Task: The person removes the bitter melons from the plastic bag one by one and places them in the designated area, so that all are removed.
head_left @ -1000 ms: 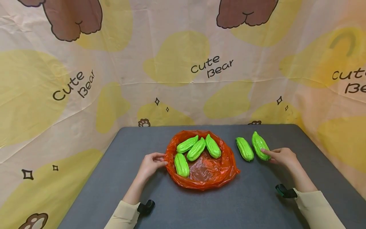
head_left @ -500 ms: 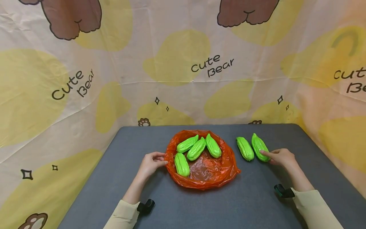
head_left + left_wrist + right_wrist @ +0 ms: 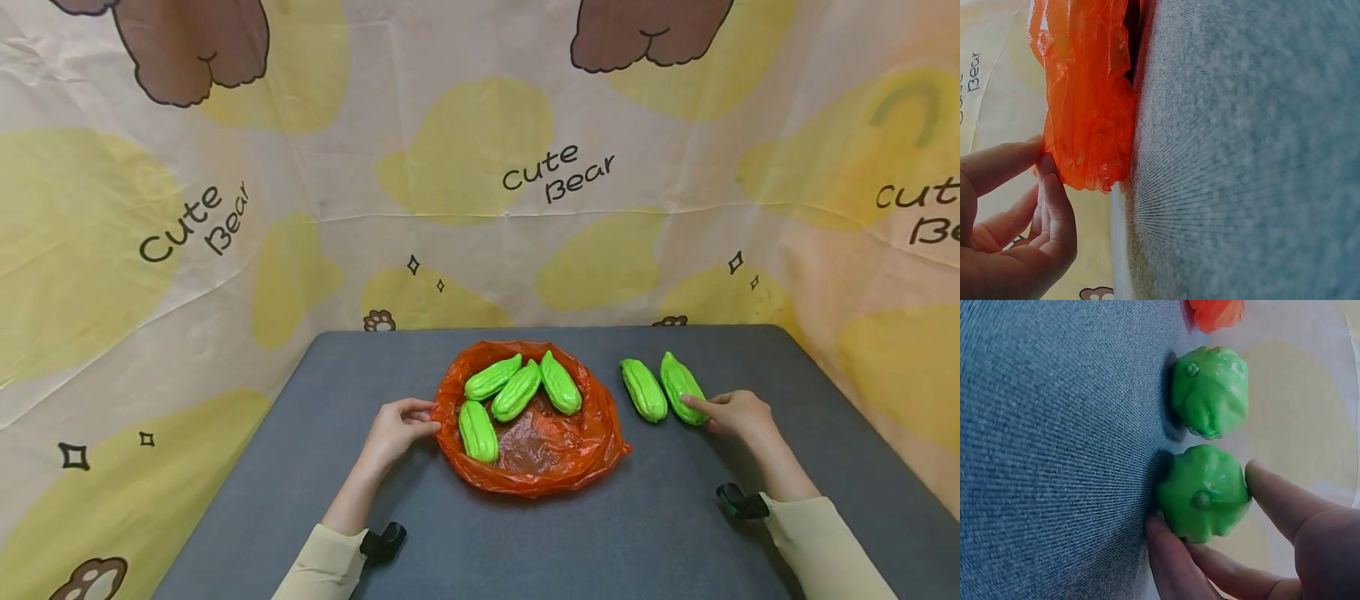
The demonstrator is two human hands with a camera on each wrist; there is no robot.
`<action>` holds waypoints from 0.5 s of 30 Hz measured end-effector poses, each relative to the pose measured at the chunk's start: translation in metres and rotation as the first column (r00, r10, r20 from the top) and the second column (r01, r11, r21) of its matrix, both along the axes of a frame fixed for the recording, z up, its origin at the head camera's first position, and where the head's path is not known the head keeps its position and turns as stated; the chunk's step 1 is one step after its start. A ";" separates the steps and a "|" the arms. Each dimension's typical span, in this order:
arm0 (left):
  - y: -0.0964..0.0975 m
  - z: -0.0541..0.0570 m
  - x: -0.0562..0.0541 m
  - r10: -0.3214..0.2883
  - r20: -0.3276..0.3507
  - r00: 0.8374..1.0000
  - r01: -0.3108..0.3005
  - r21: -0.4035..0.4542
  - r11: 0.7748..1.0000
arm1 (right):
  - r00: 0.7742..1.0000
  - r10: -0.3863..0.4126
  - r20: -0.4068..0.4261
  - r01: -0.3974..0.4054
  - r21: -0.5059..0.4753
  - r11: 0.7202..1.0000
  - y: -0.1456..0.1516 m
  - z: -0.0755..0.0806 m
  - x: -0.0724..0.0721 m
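Note:
A red plastic bag [image 3: 532,486] lies on the table with its rim rolled open into a rough ring. Inside it are several bright green, ridged bitter melons [image 3: 516,392]. My left hand [image 3: 393,432] pinches the bag's left rim between thumb and fingers, as the left wrist view shows up close. To the right of the bag, two more bitter melons lie side by side. The one nearer the bag, a bitter melon [image 3: 642,390], is untouched. My right hand [image 3: 738,414] holds the outer bitter melon [image 3: 1202,494] by its near end, thumb on one side and fingers on the other, low at the tabletop.
The dark grey table [image 3: 480,550] reaches back to a hanging cloth [image 3: 457,183] printed with bears and lettering. A black wrist camera [image 3: 384,543] is strapped to the left wrist, and another black camera [image 3: 742,502] to the right.
The right hand's bitter melon has come down and slightly toward me, with the hand shifting a little left. My left hand and the bag have stayed in place.

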State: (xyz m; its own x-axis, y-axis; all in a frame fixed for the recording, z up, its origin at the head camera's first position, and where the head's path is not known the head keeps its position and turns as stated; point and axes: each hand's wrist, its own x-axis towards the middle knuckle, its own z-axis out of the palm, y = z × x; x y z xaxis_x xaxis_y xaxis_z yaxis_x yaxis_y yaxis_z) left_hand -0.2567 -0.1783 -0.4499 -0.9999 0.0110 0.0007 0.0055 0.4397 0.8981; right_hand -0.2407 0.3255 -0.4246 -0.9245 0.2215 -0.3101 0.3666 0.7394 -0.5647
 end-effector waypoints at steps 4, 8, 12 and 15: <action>0.000 0.001 0.001 -0.001 -0.004 1.000 0.001 0.002 1.000 | 1.000 0.003 -0.007 -0.003 -0.005 1.000 0.000 0.000 0.000; 0.000 0.001 0.001 -0.006 -0.009 1.000 0.006 0.003 1.000 | 1.000 0.007 -0.012 -0.007 0.006 1.000 -0.001 0.000 0.001; 0.000 0.001 0.002 -0.007 -0.014 1.000 0.007 -0.001 1.000 | 1.000 0.020 -0.016 -0.019 0.016 1.000 -0.001 0.000 0.001; -0.001 0.002 0.002 -0.007 -0.014 1.000 0.007 0.002 1.000 | 1.000 0.020 -0.012 -0.020 0.010 1.000 -0.001 0.000 0.001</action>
